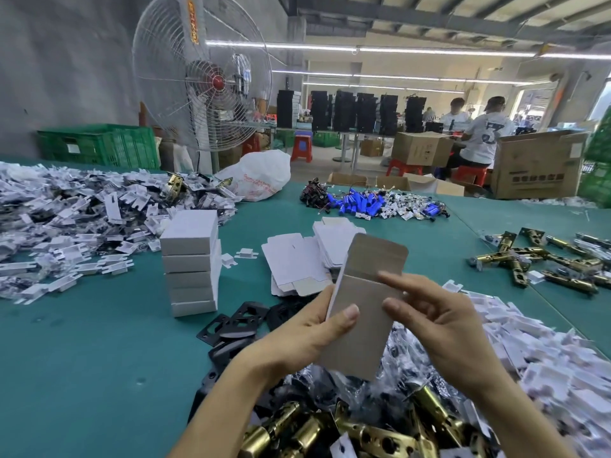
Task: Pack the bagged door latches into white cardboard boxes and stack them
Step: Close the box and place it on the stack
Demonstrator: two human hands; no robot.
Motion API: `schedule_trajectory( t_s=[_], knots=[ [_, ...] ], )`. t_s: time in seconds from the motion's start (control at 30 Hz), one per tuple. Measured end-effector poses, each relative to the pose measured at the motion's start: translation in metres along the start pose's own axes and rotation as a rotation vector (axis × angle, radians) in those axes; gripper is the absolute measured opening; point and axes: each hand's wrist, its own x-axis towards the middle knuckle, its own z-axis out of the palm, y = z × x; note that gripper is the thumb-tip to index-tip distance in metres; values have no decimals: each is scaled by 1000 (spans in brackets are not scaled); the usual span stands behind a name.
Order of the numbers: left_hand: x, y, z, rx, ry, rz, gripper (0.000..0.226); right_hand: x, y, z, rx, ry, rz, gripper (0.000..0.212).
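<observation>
My left hand [307, 335] grips a flat, unfolded cardboard box [360, 325] by its left edge, thumb across the grey inner face, its top flap standing open. My right hand [439, 325] touches the box's right side with thumb and forefinger extended. A stack of several closed white boxes [191, 262] stands on the green table [82, 358] to the left. Flat white box blanks [297, 262] lie in piles behind the held box. Bagged brass door latches [330, 428] fill the near foreground under my forearms.
Black strike plates [238, 322] lie left of my hands. Heaps of white plastic inserts [66, 213] cover the left, and more white plastic inserts [545, 355] cover the right. Loose brass latches [542, 262] lie far right, blue batteries [360, 203] beyond. A large fan [205, 77] stands behind; seated people work far back.
</observation>
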Motion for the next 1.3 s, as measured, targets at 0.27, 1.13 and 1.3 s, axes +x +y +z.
schedule_trajectory(
  t_s=[0.27,1.13,1.3],
  knots=[
    [9,-9,-5,279,394,141,48,-3,13,-8,-362,-95,-14,29],
    [8,-8,-2,257,349,351,23,-2,-6,11,-124,48,-18,15],
    [7,-9,-4,216,391,369,26,-1,-3,6,-158,45,-7,19]
  ],
)
